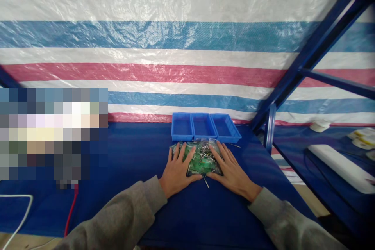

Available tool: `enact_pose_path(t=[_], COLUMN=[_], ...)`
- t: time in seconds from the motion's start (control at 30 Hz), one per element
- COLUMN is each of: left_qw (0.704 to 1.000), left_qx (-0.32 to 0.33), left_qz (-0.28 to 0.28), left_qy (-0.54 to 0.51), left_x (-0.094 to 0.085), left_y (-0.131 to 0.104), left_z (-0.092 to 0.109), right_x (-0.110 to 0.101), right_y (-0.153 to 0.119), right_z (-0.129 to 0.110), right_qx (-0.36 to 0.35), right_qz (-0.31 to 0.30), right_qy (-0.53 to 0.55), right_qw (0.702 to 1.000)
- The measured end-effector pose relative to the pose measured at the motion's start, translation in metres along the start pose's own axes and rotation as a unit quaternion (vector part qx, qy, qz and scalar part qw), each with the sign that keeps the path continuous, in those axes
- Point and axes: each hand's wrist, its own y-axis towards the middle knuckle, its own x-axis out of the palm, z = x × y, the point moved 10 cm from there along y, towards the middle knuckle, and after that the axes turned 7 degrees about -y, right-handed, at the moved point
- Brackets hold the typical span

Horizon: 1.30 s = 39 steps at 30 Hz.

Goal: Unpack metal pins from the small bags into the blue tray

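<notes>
A pile of green and clear plastic packets with metal pin-like pieces [202,159] lies on the blue table [134,152]. On its left side rests my left hand [179,170], palm down with the fingers spread. My right hand [233,172] lies likewise on the right side of the pile, fingers apart. Both thumbs point inward at the pile's near edge. A thin metal piece [206,182] sticks out toward me between the thumbs. Just beyond the pile stand three joined blue trays [202,126] with nothing visible inside.
Another slender metal piece [234,145] lies right of the pile. Blue metal frame bars [271,125] rise at the right. Past them a second surface holds a long white object [341,168]. A red cable [70,211] and a white cable [22,218] lie at the left, near a blurred-out area.
</notes>
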Motion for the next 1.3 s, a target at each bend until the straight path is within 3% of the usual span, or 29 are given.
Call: enact_pose_path(t=[0.2,0.3,0.37,0.5,0.6,0.83,1.03,1.13,1.2,1.3], left_qw=[1.000,0.997,0.992,0.951,0.935,0.937,0.938,0.959,0.968,0.956], left_qx=[0.008,0.042,0.107,0.309,0.354,0.349,0.345,0.269,0.187,0.075], left_qz=[0.027,0.059,0.057,-0.013,-0.037,-0.006,0.004,0.061,0.121,0.215], left_qy=[-0.006,-0.009,-0.019,-0.025,-0.001,0.014,-0.017,-0.068,-0.113,-0.186], left_x=[-0.012,-0.026,-0.028,-0.011,0.002,-0.001,-0.008,-0.030,-0.049,-0.074], left_y=[0.001,-0.001,-0.003,-0.021,-0.024,-0.014,-0.017,-0.004,0.012,0.035], left_z=[0.007,0.023,0.043,0.088,0.096,0.091,0.092,0.079,0.061,0.027], right_x=[-0.024,-0.041,-0.045,-0.033,-0.025,-0.015,-0.025,-0.046,-0.061,-0.081], right_y=[-0.007,-0.015,-0.020,-0.015,-0.006,0.010,0.006,0.008,0.019,0.042], right_z=[0.009,0.042,0.070,0.099,0.101,0.091,0.080,0.068,0.052,0.038], right_qx=[0.013,0.093,0.173,0.241,0.242,0.227,0.231,0.241,0.200,0.165], right_qz=[0.059,0.135,0.163,0.102,0.048,-0.021,-0.008,0.047,0.095,0.161], right_qy=[0.014,0.020,-0.005,-0.080,-0.123,-0.156,-0.169,-0.123,-0.015,0.185], right_qw=[0.998,0.986,0.971,0.962,0.961,0.961,0.958,0.962,0.975,0.955])
